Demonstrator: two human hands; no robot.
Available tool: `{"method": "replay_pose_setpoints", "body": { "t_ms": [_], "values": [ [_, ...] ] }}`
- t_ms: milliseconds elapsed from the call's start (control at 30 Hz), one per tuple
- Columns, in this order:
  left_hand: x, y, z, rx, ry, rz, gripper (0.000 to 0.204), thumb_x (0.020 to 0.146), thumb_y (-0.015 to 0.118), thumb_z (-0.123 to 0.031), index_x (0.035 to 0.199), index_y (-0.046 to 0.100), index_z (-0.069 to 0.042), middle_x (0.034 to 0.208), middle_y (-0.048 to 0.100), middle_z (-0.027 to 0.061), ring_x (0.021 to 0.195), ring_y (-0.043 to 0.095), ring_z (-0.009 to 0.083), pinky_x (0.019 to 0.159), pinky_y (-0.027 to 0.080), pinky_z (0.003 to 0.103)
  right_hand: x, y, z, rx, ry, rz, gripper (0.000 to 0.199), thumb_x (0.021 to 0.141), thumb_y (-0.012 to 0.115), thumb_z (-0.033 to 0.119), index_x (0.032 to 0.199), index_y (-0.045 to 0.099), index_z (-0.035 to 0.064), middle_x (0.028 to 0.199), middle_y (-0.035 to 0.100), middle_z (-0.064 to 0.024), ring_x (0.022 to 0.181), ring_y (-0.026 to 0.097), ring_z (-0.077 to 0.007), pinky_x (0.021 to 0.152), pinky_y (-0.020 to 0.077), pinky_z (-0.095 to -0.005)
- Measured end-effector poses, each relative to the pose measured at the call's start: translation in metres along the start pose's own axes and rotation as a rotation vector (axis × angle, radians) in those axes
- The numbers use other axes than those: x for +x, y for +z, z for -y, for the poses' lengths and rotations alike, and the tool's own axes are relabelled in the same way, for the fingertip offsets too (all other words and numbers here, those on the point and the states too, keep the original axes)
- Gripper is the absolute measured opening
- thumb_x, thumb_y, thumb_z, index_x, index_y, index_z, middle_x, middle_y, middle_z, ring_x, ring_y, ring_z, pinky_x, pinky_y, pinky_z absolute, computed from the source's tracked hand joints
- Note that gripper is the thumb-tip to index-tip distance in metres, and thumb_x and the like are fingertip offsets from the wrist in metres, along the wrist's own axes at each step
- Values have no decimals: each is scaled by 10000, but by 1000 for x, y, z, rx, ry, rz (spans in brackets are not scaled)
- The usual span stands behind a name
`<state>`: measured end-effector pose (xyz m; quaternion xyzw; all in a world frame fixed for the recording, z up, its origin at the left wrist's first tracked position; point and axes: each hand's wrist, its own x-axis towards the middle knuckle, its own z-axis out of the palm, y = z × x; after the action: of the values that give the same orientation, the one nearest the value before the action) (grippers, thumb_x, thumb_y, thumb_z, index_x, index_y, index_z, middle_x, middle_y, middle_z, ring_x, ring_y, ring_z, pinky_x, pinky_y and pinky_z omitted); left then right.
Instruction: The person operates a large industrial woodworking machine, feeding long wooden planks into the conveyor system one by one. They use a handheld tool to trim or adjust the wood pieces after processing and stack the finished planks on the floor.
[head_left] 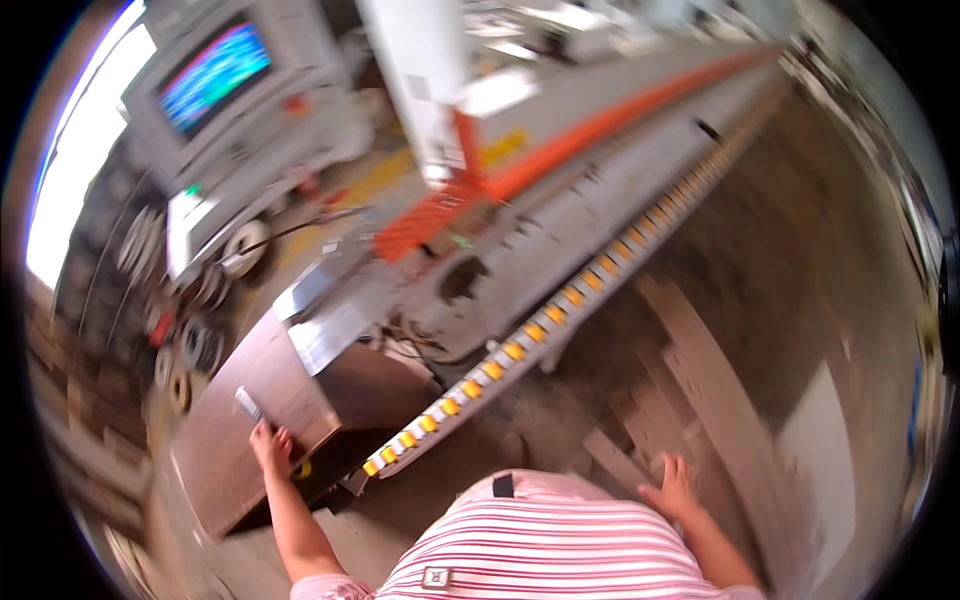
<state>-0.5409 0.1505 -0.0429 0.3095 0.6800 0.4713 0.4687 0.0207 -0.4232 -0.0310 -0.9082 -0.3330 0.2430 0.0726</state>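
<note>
Left hand (270, 445) rests on brown panel (260, 420), seemingly flat.

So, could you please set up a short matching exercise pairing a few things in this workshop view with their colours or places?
Things:
1. left hand
2. right hand
3. roller wheels
4. screen

Descriptions:
A. yellow, in a long row along the machine
B. glowing blue, upper left
C. resting on the brown panel
D. open, above the floor beside wooden strips

Pairs: 1-C, 2-D, 3-A, 4-B

Dusty workshop floor (800, 250), bright window (80, 170), long machine (600, 170).
</note>
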Motion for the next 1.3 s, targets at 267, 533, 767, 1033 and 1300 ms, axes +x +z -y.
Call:
{"method": "replay_pose_setpoints", "body": {
  "t_ms": [267,533,767,1033,1300],
  "values": [
    [-8,21,12,637,630,-324,367,968,563,-331,1107,565,9,1004,616,190,849,628,281,716,514,405,-88,47,-111,-110,265,159,736,656,813,348,1248,495,47,1196,515,-159,1154,494,-352,973,424,-459],
    [-305,213,27,522,820,484,316,980,488,-301,1105,591,-29,927,552,51,820,555,162,745,468,313,-107,54,-151,-82,64,18,510,623,782,272,1023,540,68,1047,545,-146,989,566,-331,807,502,-435],
    [-477,285,83,39,-327,1109,364,1017,473,-335,1190,471,-15,1133,623,148,1060,611,247,919,491,376,-51,-62,-20,337,-234,-154,541,675,752,333,1099,555,62,1004,586,-155,886,628,-372,733,530,-449],
    [-321,383,42,-67,1,688,287,973,561,-263,1066,556,9,925,656,118,816,656,231,719,537,365,-42,-46,-66,534,-70,445,607,892,570,557,975,647,-39,973,671,-258,871,660,-386,758,502,-437],
    [-236,468,60,480,421,340,602,803,754,-454,1039,601,79,967,679,181,880,670,284,745,510,376,-83,27,-140,281,35,149,404,906,585,450,815,529,61,692,630,-208,681,620,-442,581,475,-495]
  ]
}}
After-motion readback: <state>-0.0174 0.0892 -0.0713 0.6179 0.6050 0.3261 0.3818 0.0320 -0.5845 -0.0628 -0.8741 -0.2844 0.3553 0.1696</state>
